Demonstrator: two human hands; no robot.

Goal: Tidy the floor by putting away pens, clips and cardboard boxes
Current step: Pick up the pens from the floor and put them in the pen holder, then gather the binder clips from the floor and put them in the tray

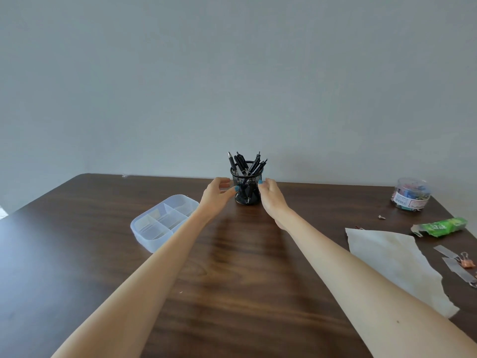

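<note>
Clear divided box (pixel 160 223) at left on table (pixel 77 254). Centre rear: one mesh cup (pixel 247 188), upright, with at least five black pens (pixel 241 164) standing in it. Left hand (pixel 216 193) and right hand (pixel 271 193) flank the cup, fingers loosely spread, thumb tips at its wall, not closed round it. Far right: one lidded jar (pixel 410 193) of coloured clips. One copper clip (pixel 466 260) lies loose by the table edge.
</note>
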